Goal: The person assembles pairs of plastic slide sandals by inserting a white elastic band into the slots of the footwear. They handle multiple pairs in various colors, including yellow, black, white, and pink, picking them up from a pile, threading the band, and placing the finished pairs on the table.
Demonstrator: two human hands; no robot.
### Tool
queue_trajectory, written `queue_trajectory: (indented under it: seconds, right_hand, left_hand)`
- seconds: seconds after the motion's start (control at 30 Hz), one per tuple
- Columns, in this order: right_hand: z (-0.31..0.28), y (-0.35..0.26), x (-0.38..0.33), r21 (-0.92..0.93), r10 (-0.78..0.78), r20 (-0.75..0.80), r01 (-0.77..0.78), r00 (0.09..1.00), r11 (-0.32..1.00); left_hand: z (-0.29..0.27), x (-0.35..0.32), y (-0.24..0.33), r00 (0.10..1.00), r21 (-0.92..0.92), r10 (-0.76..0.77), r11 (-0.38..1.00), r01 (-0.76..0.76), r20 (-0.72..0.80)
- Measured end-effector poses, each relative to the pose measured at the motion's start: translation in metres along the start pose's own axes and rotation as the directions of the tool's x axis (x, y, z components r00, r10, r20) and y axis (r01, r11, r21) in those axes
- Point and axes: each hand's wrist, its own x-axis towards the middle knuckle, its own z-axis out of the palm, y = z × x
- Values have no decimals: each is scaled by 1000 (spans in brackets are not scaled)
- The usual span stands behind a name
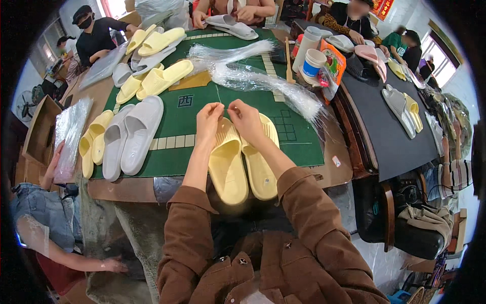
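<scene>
A pair of pale yellow slide sandals [243,164] lies side by side at the near edge of the green table mat [298,139]. Above their heel ends, my left hand [208,120] and my right hand [245,118] are close together, both pinching a thin clear plastic tie [219,99] between fingertips. The strand runs up from my fingers toward the heap of clear ties [263,81] further back on the mat. Both forearms wear brown sleeves.
Grey slides [132,136] and yellow slides [162,78] lie on the mat's left. Cups [314,62] and a snack packet stand at the right. A person at the left holds clear bags [71,137]. Other people sit at the far side and at a dark table [390,137].
</scene>
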Motion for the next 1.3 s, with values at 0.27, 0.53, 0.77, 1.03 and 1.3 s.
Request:
queue_trajectory:
  seconds: [0.27, 0.53, 0.77, 1.03, 1.3]
  right_hand:
    - [-3, -1, 1, 4, -51, -4, 51, 999, 999]
    - [0, 5, 1, 77, -30, -73, 36, 997, 996]
    - [-1, 1, 0, -4, -49, -93, 49, 994, 999]
    - [-2, -1, 0, -58, -88, -50, 85, 995, 995]
    - [-2, -7, 0, -153, -180, 8, 179, 984, 972]
  left_hand:
    - [6, -1, 1, 1000, -40, 8, 999, -8, -17]
    - [13, -7, -1, 991, 379, 132, 917, -124, 4]
    - [14, -12, 5, 983, 468, 184, 870, -158, -11]
    - [9, -6, 0, 980, 316, 196, 932, -177, -31]
    - [7, -3, -1, 982, 267, 184, 949, -166, -42]
